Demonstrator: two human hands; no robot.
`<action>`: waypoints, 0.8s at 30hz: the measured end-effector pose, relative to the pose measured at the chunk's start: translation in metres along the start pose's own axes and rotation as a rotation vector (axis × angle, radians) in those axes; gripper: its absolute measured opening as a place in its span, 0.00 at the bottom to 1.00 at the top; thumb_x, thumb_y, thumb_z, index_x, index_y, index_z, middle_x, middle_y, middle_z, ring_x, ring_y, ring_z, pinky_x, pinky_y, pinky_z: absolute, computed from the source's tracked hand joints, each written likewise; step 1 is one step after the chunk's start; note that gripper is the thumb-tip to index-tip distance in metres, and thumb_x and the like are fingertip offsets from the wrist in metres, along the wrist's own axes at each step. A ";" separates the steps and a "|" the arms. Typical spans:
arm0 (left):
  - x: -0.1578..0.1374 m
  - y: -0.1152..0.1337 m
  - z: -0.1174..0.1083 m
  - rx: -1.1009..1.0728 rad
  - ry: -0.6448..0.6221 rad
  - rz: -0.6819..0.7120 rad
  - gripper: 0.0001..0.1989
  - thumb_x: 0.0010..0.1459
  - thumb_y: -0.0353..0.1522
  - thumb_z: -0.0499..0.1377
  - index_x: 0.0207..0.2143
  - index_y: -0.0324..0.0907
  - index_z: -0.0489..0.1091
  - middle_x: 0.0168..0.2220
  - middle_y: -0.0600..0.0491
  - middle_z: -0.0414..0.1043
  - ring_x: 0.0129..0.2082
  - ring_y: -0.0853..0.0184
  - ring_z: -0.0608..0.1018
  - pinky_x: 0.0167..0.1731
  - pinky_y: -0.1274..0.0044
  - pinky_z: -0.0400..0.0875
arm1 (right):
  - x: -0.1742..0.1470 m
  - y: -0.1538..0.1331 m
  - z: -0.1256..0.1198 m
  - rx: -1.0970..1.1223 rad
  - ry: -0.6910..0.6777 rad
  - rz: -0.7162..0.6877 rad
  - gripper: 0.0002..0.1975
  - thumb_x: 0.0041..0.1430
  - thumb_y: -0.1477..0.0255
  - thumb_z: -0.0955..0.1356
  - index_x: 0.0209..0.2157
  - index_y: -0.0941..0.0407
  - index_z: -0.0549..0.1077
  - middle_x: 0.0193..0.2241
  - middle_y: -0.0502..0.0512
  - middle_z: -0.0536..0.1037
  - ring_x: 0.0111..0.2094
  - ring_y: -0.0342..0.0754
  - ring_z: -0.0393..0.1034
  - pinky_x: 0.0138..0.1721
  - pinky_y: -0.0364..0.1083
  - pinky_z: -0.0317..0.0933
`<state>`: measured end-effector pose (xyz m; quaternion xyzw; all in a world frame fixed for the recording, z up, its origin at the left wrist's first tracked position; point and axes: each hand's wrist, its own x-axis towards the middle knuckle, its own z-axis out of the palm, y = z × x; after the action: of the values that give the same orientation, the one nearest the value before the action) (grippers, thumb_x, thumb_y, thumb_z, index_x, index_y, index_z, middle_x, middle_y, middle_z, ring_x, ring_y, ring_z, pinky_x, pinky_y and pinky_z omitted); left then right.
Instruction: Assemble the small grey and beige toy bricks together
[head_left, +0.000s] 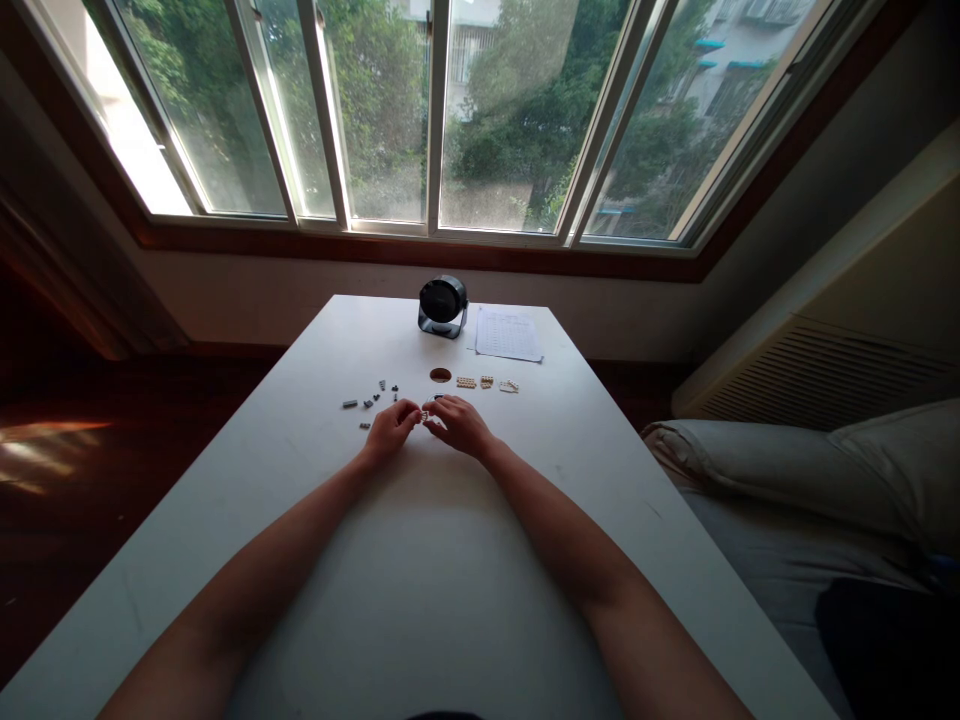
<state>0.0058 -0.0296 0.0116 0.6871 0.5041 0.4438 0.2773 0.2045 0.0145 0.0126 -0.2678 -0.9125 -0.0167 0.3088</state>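
Observation:
Near the far half of the white table (420, 560), my left hand (391, 428) is closed in a pinch on a small pale piece (425, 414). From the other side, my right hand (459, 424) has its thumb and forefinger curled around the same piece; its exact shape is too small to make out. Several small grey pieces, one of them a longer grey block (350, 404), lie left of my left hand. Beyond my right hand sit a tan studded block (466, 382), a shorter tan piece (487, 382) and a cream piece (508, 386). A small dark thing shows partly behind my right fingers.
A black round desk fan (442, 302) stands at the table's far edge, with a printed paper sheet (508, 334) to its right. A round brown opening (440, 375) is in the tabletop. Windows rise behind; a pale cushioned seat (780, 470) is at the right.

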 end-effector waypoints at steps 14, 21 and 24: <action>0.004 -0.013 0.003 -0.204 -0.089 -0.049 0.10 0.61 0.37 0.56 0.38 0.41 0.71 0.33 0.51 0.76 0.31 0.68 0.75 0.35 0.75 0.70 | -0.002 -0.001 -0.001 -0.080 -0.021 -0.032 0.08 0.68 0.71 0.63 0.36 0.54 0.74 0.32 0.53 0.76 0.34 0.45 0.66 0.35 0.44 0.54; 0.002 -0.009 0.003 -0.100 -0.095 -0.028 0.12 0.59 0.39 0.59 0.41 0.42 0.73 0.36 0.51 0.76 0.32 0.67 0.75 0.35 0.75 0.70 | -0.001 0.001 0.002 -0.052 0.043 -0.001 0.09 0.69 0.70 0.63 0.36 0.55 0.73 0.31 0.54 0.75 0.33 0.45 0.64 0.34 0.44 0.53; 0.002 -0.007 0.002 -0.080 -0.103 -0.021 0.13 0.60 0.41 0.58 0.39 0.42 0.74 0.34 0.51 0.76 0.32 0.67 0.75 0.34 0.75 0.69 | -0.001 0.000 0.001 -0.034 0.048 -0.006 0.08 0.69 0.71 0.63 0.38 0.55 0.73 0.31 0.54 0.75 0.34 0.46 0.65 0.35 0.45 0.54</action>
<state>0.0049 -0.0247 0.0051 0.6921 0.4781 0.4246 0.3347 0.2047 0.0146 0.0108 -0.2695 -0.9053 -0.0395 0.3260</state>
